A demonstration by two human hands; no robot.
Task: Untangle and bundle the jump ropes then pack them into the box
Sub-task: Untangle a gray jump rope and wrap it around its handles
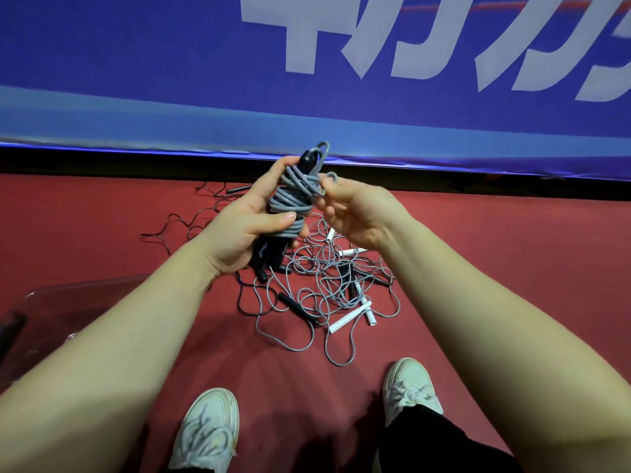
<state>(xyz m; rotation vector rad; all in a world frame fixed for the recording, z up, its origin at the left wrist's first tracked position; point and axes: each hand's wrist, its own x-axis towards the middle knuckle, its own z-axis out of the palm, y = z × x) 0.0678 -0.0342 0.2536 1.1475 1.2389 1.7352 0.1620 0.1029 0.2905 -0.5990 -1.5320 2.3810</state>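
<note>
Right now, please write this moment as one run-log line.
left hand: grips grey rope bundle | right hand: pinches its loose loop | tangled ropes: on red floor | clear box: at left

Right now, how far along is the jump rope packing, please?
Done: nothing I can confirm. In hand: left hand grips a grey rope coiled round black handles; right hand pinches its end loop. Left: the tangled grey and black rope pile on the red floor, then the clear plastic box.
</note>
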